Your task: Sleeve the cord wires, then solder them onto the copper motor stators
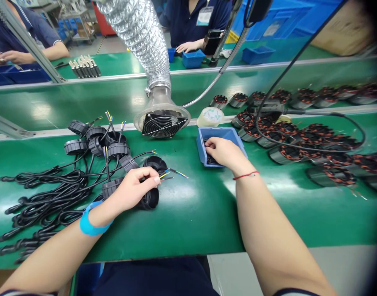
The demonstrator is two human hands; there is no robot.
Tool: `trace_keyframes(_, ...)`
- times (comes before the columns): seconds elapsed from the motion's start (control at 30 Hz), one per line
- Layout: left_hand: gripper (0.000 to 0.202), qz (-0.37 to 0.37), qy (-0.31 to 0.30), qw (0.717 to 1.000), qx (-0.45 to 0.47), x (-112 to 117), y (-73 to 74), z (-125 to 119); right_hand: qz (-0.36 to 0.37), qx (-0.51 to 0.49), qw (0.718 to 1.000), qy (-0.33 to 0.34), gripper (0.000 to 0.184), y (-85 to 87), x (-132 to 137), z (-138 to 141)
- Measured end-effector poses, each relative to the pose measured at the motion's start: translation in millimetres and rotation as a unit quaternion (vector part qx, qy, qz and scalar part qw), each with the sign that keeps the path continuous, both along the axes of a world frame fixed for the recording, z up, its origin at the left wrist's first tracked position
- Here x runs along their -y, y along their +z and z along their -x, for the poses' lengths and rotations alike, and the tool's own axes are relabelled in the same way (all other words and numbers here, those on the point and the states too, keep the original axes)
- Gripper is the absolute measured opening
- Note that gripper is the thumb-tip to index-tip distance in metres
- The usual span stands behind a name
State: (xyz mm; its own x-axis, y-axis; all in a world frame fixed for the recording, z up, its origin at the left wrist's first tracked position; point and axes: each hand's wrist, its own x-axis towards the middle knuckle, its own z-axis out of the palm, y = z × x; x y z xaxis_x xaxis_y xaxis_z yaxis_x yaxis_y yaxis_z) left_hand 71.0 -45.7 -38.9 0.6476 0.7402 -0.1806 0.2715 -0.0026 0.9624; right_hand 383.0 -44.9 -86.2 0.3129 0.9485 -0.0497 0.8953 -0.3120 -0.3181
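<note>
My left hand (136, 188) is closed around a black round cap (150, 198) whose cable ends in blue, yellow and green wires (173, 173) sticking out to the right. It wears a blue wristband. My right hand (223, 151) reaches into a small blue bin (217, 132) with its fingers curled on small dark parts inside; what they pinch is hidden. A red string is tied round that wrist.
A pile of black cables with round caps (53, 189) lies at the left. Several copper-wound stators (302, 139) cover the right. A fume duct with a fan (162, 123) hangs ahead, next to a tape roll (210, 117). Other people work across the far bench.
</note>
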Motion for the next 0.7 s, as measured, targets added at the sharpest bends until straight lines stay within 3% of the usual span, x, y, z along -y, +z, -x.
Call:
trace_keyframes(0.27, 0.025, -0.008, 0.014, 1.000, 0.016, 0.3, 1.1, -1.0, -0.119, -0.032, 0.992, -0.014, 0.019, 15.9, 2.2, 2.7)
trace_keyframes(0.33, 0.024, -0.010, 0.027, 0.999, 0.022, 1.1, 1.3, -2.2, -0.153, -0.084, 0.984, -0.020, 0.018, 22.7, 4.7, 8.9)
trace_keyframes(0.4, 0.022, -0.009, 0.045, 0.998, 0.031, 1.7, 0.9, -3.5, -0.194, -0.233, 0.953, -0.011, 0.016, 31.0, 9.3, 23.3)
trace_keyframes(0.47, 0.021, -0.005, 0.058, 0.997, 0.041, 1.6, 0.2, -4.8, -0.220, -0.429, 0.876, 0.027, 0.016, 41.0, 16.6, 45.2)
trace_keyframes(0.53, 0.019, -0.002, 0.060, 0.997, 0.048, 1.2, -0.3, -5.6, -0.199, -0.541, 0.812, 0.086, 0.018, 50.8, 25.7, 69.7)
trace_keyframes(0.6, 0.019, -0.002, 0.056, 0.997, 0.052, 0.9, -0.5, -5.9, -0.166, -0.574, 0.791, 0.133, 0.017, 57.4, 34.2, 90.8)
trace_keyframes(0.7, 0.019, -0.004, 0.048, 0.997, 0.052, 1.1, -0.6, -5.6, -0.163, -0.545, 0.805, 0.166, 0.015, 58.5, 41.3, 108.1)
